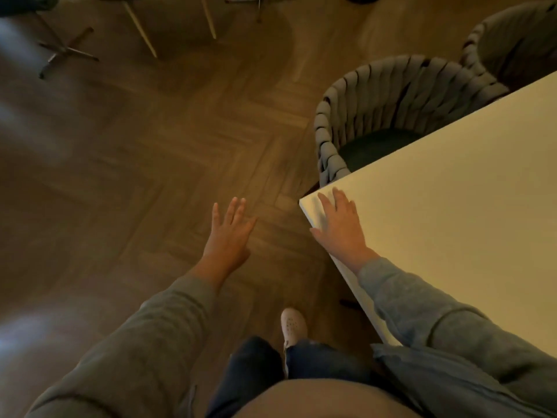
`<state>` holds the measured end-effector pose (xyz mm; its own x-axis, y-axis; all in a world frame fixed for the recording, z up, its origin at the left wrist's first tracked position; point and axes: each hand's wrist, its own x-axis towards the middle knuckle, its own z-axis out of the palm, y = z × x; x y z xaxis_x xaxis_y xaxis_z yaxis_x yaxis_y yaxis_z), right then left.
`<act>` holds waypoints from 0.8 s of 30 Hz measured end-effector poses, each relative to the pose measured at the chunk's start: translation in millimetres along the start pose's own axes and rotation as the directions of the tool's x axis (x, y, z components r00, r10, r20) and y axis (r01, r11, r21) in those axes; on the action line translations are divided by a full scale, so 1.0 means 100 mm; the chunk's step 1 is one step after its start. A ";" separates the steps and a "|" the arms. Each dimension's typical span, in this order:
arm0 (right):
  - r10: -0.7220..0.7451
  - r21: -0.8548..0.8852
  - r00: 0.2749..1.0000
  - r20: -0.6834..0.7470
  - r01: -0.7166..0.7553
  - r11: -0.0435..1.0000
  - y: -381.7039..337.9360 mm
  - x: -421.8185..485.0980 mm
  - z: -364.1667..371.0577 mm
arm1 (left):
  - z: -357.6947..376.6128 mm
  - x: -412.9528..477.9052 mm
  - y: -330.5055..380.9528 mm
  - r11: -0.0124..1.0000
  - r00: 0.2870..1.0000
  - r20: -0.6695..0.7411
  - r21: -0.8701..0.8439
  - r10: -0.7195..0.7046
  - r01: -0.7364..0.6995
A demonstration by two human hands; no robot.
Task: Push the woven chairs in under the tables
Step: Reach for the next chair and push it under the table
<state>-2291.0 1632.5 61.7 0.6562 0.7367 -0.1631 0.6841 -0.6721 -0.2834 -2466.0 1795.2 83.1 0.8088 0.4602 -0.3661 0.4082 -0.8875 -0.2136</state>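
At surface (452, 206) near corner, right hand (340, 227) rests flat, fingers spread, left hand (229, 233) open w/ nothing held; woven chair (376, 95) sits tucked along far edge, so next: find another chair.

Free: we see bare wooden floor (156, 164) ahead and left | Blocked right: white table (452, 206), near woven chair (376, 95) tucked at its edge, second chair (512, 40) beyond | Far: chair legs (144, 31), metal base (64, 51)

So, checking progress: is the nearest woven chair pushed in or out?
Partly in: the nearest woven chair has its seat front under the table, backrest out.
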 end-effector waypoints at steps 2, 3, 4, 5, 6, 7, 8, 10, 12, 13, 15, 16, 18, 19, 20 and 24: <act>0.060 0.058 0.998 -0.017 -0.059 0.997 -0.08 0.37 -0.07 | -0.22 0.47 -0.21 0.999 0.999 -0.012 0.022 0.045 -0.045; 0.090 0.089 0.995 -0.032 -0.087 0.992 -0.12 0.56 -0.10 | -0.32 0.71 -0.30 0.997 0.997 -0.026 0.036 0.072 -0.071; 0.118 0.117 0.992 -0.045 -0.112 0.987 -0.15 0.72 -0.12 | -0.42 0.94 -0.38 0.994 0.994 -0.042 0.053 0.099 -0.096; 0.146 0.137 0.988 -0.055 -0.137 0.981 -0.17 0.90 -0.14 | -0.50 1.18 -0.47 0.990 0.990 -0.053 0.067 0.128 -0.124; 0.175 0.150 0.982 -0.064 -0.164 0.975 -0.19 1.12 -0.15 | -0.59 1.45 -0.56 0.984 0.985 -0.065 0.081 0.162 -0.157; 0.204 0.157 0.976 -0.071 -0.191 0.969 -0.21 1.33 -0.15 | -0.66 1.70 -0.64 0.977 0.977 -0.076 0.096 0.197 -0.190; 0.237 0.170 0.968 -0.077 -0.222 0.960 -0.22 1.58 -0.15 | -0.75 1.98 -0.74 0.968 0.969 -0.081 0.115 0.233 -0.224; 0.301 0.219 0.951 -0.073 -0.280 0.935 -0.23 2.02 -0.13 | -0.90 2.50 -0.91 0.948 0.950 -0.084 0.143 0.299 -0.286; 0.411 0.280 0.911 -0.042 -0.384 0.880 -0.21 2.49 -0.10 | -1.08 3.10 -1.11 0.910 0.922 -0.072 0.203 0.381 -0.361; 0.463 0.299 0.886 -0.013 -0.438 0.847 -0.19 2.62 -0.08 | -1.15 3.31 -1.18 0.888 0.906 -0.061 0.238 0.419 -0.395; 0.568 0.371 0.821 0.066 -0.548 0.749 -0.18 2.90 -0.05 | -1.36 3.82 -1.34 0.818 0.857 -0.033 0.320 0.514 -0.478; 0.605 0.417 0.787 0.123 -0.594 0.688 -0.18 3.00 -0.04 | -1.46 4.03 -1.39 0.791 0.839 -0.031 0.354 0.543 -0.499; 0.640 0.475 0.733 0.230 -0.659 0.583 -0.17 3.24 -0.04 | -1.68 4.52 -1.45 0.751 0.814 -0.028 0.406 0.580 -0.521; 0.641 0.477 0.716 0.275 -0.681 0.555 -0.16 3.33 -0.04 | -1.77 4.72 -1.44 0.735 0.804 -0.017 0.416 0.595 -0.535; 0.650 0.494 0.690 0.317 -0.705 0.508 -0.14 3.42 -0.05 | -1.87 4.95 -1.40 0.708 0.783 -0.001 0.428 0.622 -0.562; 0.687 0.660 0.614 0.389 -0.706 0.257 -0.02 3.78 -0.14 | -2.16 5.68 -1.01 0.568 0.653 0.036 0.459 0.756 -0.683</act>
<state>-2039.9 1911.7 13.5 0.7490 0.0194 -0.6623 -0.4976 -0.6435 -0.5816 -1956.1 2141.0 92.2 0.8218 -0.3696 -0.4336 -0.5149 -0.8076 -0.2875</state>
